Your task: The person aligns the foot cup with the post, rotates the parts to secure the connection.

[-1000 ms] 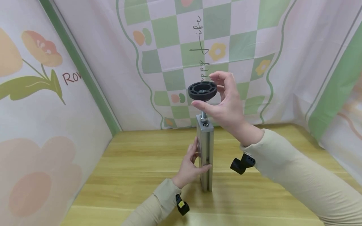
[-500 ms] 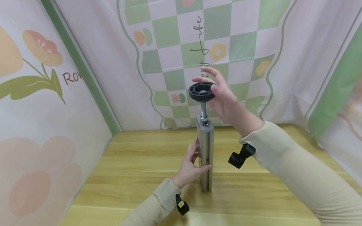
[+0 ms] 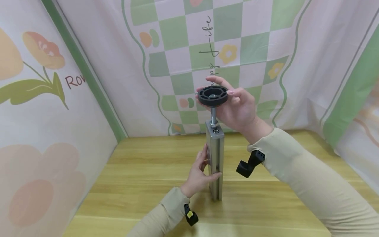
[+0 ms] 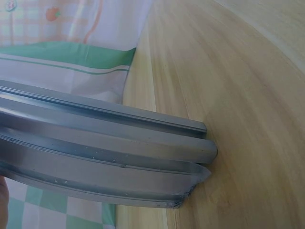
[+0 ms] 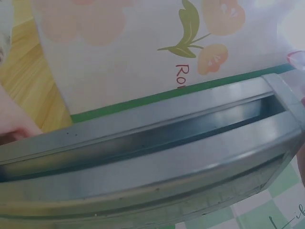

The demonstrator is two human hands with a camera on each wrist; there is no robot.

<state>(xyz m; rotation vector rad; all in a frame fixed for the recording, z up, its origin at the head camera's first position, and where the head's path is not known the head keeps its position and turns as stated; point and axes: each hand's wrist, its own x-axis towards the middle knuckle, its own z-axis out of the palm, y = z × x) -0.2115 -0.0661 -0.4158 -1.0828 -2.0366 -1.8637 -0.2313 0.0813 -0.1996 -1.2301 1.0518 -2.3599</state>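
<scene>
The metal profile (image 3: 218, 154) is gripped by the left hand (image 3: 198, 177), the black foot (image 3: 212, 102) at its twelve o'clock by the right hand (image 3: 239, 110), seemingly for turning, with steady twisting needed next.

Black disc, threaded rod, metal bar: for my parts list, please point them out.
Black disc (image 3: 212, 101), head view: front of its rim.
Threaded rod (image 3: 213, 114), head view: middle of its shaft.
Metal bar (image 3: 213, 158), head view: its side.

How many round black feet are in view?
1. The round black foot tops the threaded rod at the upper end of the metal profile, with the right hand at its rim. The profile's lower end shows none in the left wrist view; none seems hidden.
</scene>
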